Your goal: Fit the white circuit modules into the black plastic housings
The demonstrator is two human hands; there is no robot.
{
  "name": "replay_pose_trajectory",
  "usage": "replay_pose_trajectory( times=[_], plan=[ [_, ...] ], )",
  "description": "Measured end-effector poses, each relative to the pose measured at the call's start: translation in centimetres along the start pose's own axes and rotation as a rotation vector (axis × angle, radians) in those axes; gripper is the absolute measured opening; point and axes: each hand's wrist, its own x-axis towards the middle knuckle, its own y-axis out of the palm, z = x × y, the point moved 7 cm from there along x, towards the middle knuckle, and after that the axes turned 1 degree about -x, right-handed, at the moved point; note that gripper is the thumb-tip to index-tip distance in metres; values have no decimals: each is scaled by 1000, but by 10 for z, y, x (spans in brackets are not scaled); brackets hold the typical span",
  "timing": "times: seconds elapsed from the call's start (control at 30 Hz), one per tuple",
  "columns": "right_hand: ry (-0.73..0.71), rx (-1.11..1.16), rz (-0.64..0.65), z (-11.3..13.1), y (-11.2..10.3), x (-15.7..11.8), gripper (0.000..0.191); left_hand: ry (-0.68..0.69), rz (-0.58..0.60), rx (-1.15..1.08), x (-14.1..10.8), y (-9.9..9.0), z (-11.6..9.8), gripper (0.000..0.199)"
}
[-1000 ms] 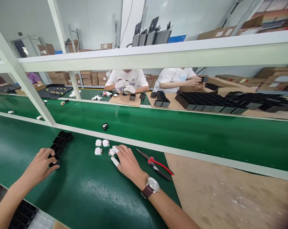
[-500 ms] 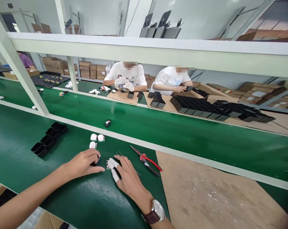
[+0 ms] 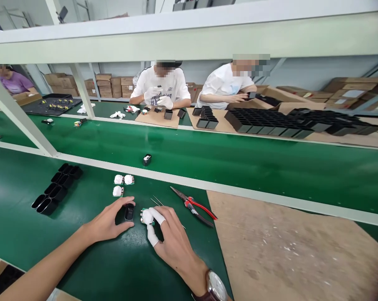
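Note:
My left hand (image 3: 109, 219) is curved round a small black plastic housing (image 3: 129, 212), with the thumb on its near side and fingers on its far side. The housing's open end faces toward me. White finger cots cover the thumb and a finger of my right hand (image 3: 176, 238), which pinches a small circuit board (image 3: 147, 216) topped by a white blob. Board and housing are a short gap apart. Just beyond my left hand lie three similar boards (image 3: 117, 191) with white tops. Thin metal tweezers (image 3: 156, 201) lie partly hidden beneath my right hand.
Red-and-black pliers (image 3: 191, 205) lie right of my hand beside a cardboard sheet (image 3: 289, 246). Several black housings (image 3: 57, 188) stand at left. A filled housing (image 3: 147, 159) sits on the green belt (image 3: 226, 163). Across it, two people in white shirts work beside rows of black housings (image 3: 267, 121).
The view has tilted downward. In my left hand the black housing has come into sight, its opening turned toward me. The board in my right fingers shows more of its white top.

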Motion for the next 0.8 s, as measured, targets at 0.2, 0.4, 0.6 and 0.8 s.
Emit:
replay_pose_trajectory(
  times=[0.2, 0.4, 0.6, 0.8],
  plan=[
    [-52, 15, -113, 14, -10, 1, 51, 83, -92, 53, 1, 8, -3, 79],
    [-32, 6, -108, 10, -11, 1, 45, 31, -73, 142, 3, -4, -4, 90],
    [28, 50, -83, 4, -10, 2, 52, -16, 168, 21, 2, -12, -5, 76],
    [14, 165, -68, 15, -9, 1, 54, 152, 9, 72, 3, 2, -15, 57]
  ],
)
